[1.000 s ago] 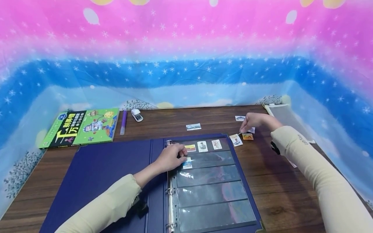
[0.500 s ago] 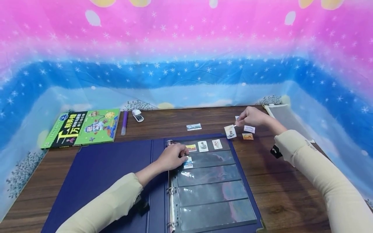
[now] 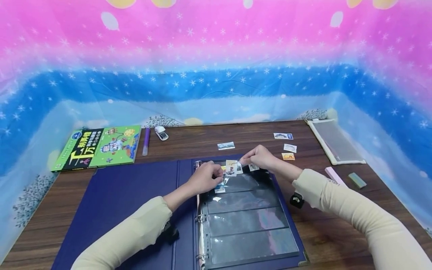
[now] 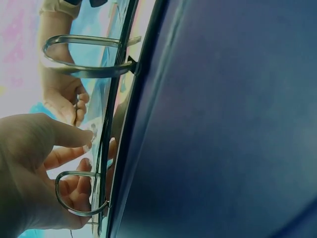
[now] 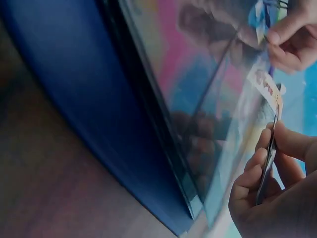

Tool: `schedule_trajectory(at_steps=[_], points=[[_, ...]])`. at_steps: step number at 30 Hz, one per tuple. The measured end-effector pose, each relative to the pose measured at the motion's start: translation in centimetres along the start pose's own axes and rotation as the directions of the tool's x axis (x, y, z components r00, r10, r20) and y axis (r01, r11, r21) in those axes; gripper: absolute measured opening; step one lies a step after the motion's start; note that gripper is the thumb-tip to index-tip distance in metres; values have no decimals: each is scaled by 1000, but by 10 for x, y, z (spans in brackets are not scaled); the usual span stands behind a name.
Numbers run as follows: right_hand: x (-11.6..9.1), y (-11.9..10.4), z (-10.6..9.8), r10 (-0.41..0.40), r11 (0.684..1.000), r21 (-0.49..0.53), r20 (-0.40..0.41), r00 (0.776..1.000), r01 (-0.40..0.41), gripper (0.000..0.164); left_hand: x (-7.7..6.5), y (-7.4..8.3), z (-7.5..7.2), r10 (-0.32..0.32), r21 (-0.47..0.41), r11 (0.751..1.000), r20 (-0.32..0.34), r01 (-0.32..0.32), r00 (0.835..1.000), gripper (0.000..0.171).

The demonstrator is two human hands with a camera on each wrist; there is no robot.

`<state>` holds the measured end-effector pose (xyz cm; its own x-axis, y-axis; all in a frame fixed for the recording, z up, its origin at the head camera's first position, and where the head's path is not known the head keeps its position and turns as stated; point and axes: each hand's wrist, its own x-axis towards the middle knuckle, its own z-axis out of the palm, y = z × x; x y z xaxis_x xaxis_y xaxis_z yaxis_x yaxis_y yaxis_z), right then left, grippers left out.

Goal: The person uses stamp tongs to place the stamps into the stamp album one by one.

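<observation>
A blue ring-binder stamp album (image 3: 135, 187) lies spread on the table, with a clear pocket page (image 3: 249, 221) on its right side. At the page's upper left, my left hand (image 3: 206, 177) pinches the edge of a pocket, beside a blue stamp (image 3: 219, 188) in the second row. My right hand (image 3: 261, 157) grips dark tweezers (image 5: 268, 171), whose tips hold a pale stamp (image 3: 231, 168) with a small figure. That stamp hangs over the top row and partly covers the stamps there. Both hands show again in the left wrist view.
Loose stamps (image 3: 288, 156) lie right of the album, and another stamp (image 3: 225, 145) lies behind it. A mesh pouch (image 3: 337, 142), a pink stick (image 3: 335, 176) and a green block (image 3: 357, 180) are at right. A green book (image 3: 114, 148), purple pen (image 3: 146, 141) and white clip-like device (image 3: 161, 133) stand back left.
My right hand has lifted the pale stamp from the table with the tweezers and carried it left over the page's top row. My left hand has stayed at the pocket.
</observation>
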<state>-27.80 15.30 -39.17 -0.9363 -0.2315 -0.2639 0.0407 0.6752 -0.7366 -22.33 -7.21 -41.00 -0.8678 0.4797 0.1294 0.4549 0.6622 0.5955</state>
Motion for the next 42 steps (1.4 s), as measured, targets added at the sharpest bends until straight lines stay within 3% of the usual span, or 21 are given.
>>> schedule_trajectory(at_steps=[12, 22, 28, 35, 39, 42], points=[[-8, 7, 12, -30, 996, -85, 54, 998, 34, 16, 1, -3, 2, 2, -25, 1000, -14, -3, 1000, 13], [-4, 6, 6, -69, 992, -92, 205, 976, 90, 18, 2, -2, 6, -4, -49, 999, 11, 4, 1000, 14], [3, 9, 4, -199, 968, -94, 281, 939, 233, 15, 2, -4, 8, 11, -46, 999, -4, -11, 1000, 13], [12, 6, -1, -336, 905, -153, 317, 887, 398, 11, 1, -5, 8, 65, -24, 997, -62, -67, 996, 14], [17, 3, -3, -375, 875, -167, 356, 856, 453, 11, 3, -6, 9, 18, -15, 1000, -46, -19, 999, 13], [18, 3, -4, -369, 873, -163, 393, 842, 459, 12, 4, -4, 11, 2, 0, 1000, -39, -2, 999, 13]])
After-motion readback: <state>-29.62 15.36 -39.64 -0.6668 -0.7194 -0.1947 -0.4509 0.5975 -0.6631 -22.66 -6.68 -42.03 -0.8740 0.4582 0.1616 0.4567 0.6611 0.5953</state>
